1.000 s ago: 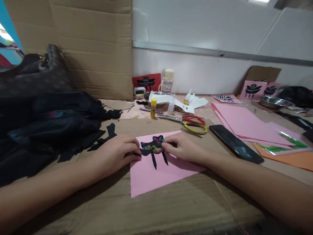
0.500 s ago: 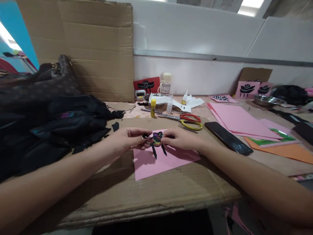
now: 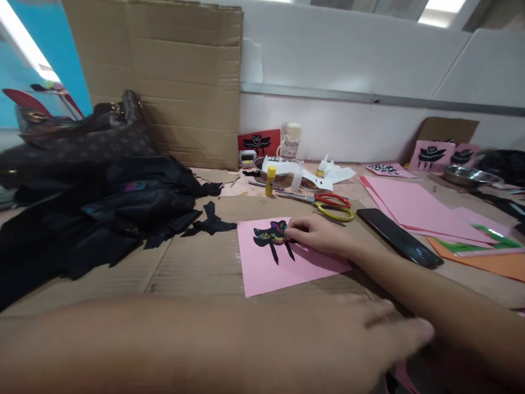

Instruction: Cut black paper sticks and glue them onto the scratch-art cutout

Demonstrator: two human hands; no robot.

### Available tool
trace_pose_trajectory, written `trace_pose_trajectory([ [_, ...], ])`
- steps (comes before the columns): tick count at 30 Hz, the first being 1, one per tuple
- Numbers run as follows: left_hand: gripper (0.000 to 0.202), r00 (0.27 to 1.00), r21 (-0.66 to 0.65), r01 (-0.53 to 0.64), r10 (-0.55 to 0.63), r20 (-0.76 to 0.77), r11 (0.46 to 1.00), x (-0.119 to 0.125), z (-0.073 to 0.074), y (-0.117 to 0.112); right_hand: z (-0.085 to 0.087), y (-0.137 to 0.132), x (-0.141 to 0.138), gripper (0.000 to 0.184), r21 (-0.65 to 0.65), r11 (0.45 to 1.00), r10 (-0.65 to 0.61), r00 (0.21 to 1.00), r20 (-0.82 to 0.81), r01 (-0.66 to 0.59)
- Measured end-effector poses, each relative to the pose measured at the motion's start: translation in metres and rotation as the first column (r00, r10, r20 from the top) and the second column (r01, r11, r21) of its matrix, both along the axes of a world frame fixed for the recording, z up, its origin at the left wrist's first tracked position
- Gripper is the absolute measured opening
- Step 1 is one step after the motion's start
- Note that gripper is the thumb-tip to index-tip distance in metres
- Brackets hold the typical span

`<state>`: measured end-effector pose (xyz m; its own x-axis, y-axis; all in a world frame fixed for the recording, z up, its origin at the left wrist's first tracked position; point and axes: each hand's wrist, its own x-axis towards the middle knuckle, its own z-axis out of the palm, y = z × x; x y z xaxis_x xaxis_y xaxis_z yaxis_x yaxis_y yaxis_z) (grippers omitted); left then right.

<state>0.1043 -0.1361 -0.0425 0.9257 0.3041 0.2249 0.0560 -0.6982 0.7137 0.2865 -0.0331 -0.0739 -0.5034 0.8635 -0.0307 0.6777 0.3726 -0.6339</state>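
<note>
A black paper cutout point(image 3: 269, 237) with glittery coloured patches lies over a pink sheet point(image 3: 262, 279), its two thin legs pointing down. My right hand point(image 3: 315, 232) pinches the cutout's right side between thumb and fingers, hiding that part. My left hand point(image 3: 361, 339) is stretched across the foreground to the lower right, well apart from the cutout and smeared by motion. What its fingers do cannot be made out.
Black paper scraps point(image 3: 211, 221) lie left of the pink sheet. Behind it are a yellow glue stick point(image 3: 270, 181) and scissors point(image 3: 332, 205). A phone point(image 3: 400, 238) and stacked pink sheets point(image 3: 426, 205) lie to the right. A handbag point(image 3: 82, 134) stands at left.
My left hand has let go of the cutout and swung down and right across the foreground. The cutout's left side now lies spread over the pink sheet. The view has shifted left.
</note>
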Motion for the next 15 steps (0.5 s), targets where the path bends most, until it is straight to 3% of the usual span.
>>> trace_pose_trajectory([
  [2, 0.046, 0.995, 0.261, 0.09, -0.1, 0.026, 0.961, 0.003, -0.001, -0.002, 0.002, -0.003, -0.001, 0.036, 0.01, 1.0, -0.007, 1.0, -0.006, 0.007],
  [4, 0.027, 0.997, 0.461, 0.074, -0.06, -0.045, 0.884, -0.008, -0.004, 0.004, 0.003, -0.005, -0.002, 0.035, 0.021, 1.0, -0.008, 1.0, -0.024, 0.008],
  [6, 0.007, 0.992, 0.528, -0.004, 0.071, -0.106, 0.849, -0.025, -0.009, 0.012, 0.002, -0.005, -0.002, 0.034, 0.036, 0.999, -0.016, 0.999, -0.046, 0.017],
  [9, 0.013, 0.975, 0.621, -0.115, 0.208, -0.078, 0.776, -0.051, -0.02, 0.023, -0.005, -0.001, -0.001, 0.037, 0.084, 0.995, -0.053, 0.996, -0.078, 0.059],
  [15, 0.021, 0.981, 0.681, -0.133, 0.191, -0.01, 0.72, -0.084, -0.033, 0.041, -0.014, 0.005, 0.007, 0.046, 0.214, 0.954, -0.185, 0.974, -0.133, 0.211],
])
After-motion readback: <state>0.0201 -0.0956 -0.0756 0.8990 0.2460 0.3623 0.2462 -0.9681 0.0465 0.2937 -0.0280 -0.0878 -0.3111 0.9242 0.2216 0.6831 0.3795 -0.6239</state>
